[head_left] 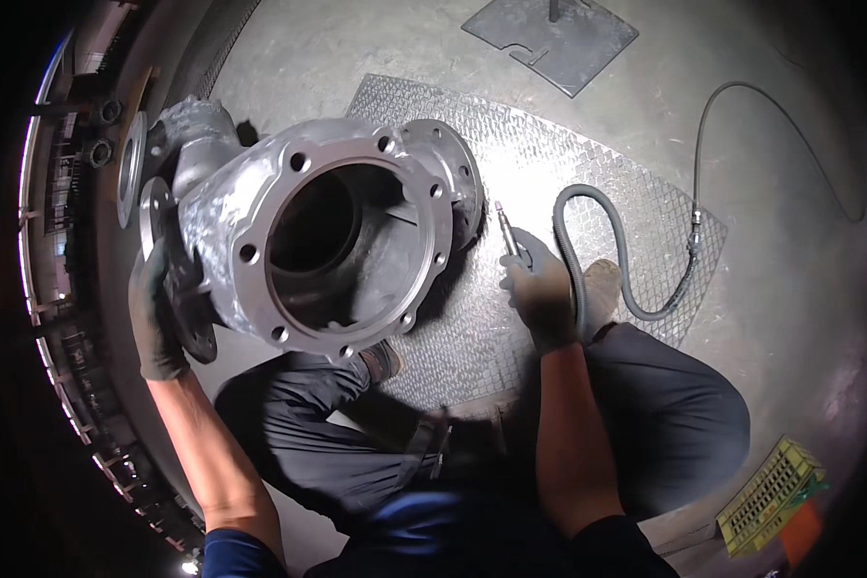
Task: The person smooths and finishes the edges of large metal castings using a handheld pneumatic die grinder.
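Observation:
A large grey metal valve body (223, 207) stands in front of me, its wide round opening ringed by a bolt-holed flange facing up toward me. My gloved left hand (154, 313) is closed on the edge of the side flange (191, 318) at its left; some fingers are hidden behind the metal. My gloved right hand (541, 294) grips a slim air die grinder (507, 231) with a small pinkish tip pointing up and away. That tip is apart from the casting, to the right of its far flange (448, 169). A thick grey hose (615, 226) loops beside my right hand.
A tread-patterned metal plate (520, 144) lies on the floor under the work. Farther off is a flat dark plate (573, 43). A thin air line (790, 116) curves at the right. A yellow crate (769, 496) stands near right, and another casting (197, 135) adjoins at far left.

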The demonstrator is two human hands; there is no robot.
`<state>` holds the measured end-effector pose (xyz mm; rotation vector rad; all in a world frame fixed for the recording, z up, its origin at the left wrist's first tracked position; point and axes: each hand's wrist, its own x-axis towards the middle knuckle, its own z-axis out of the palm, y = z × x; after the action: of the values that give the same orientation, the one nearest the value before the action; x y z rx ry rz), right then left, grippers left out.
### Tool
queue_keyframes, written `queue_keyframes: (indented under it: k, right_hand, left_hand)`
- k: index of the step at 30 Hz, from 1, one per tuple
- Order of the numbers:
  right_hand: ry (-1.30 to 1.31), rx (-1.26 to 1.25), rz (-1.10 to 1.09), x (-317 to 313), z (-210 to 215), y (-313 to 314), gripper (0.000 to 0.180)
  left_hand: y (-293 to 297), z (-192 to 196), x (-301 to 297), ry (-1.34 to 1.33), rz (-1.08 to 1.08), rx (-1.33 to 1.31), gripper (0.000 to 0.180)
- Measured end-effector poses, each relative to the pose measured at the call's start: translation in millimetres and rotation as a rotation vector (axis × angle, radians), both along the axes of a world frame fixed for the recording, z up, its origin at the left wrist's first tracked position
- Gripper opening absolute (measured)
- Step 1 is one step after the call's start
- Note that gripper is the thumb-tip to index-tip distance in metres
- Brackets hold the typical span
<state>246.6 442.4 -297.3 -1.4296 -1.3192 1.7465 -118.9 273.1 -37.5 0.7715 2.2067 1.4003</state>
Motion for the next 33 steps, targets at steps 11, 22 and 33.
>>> queue_keyframes:
  k: [11, 22, 33]
  right_hand:
    - [0.013, 0.136, 0.073, -8.7, -33.4, -20.1, 0.050]
    - [0.016, 0.118, 0.036, 1.0, -49.7, -18.6, 0.044]
    - [0.053, -0.058, 0.020, -12.5, -44.7, 5.3, 0.039]
  left_hand:
    - [-39.3, -0.6, -30.6, 0.048, 0.069, 0.015, 0.052]
    - [-22.5, 3.9, -9.6, -0.063, 0.130, 0.099, 0.057]
    - [-5.4, 2.9, 17.8, -0.138, 0.190, 0.165, 0.057]
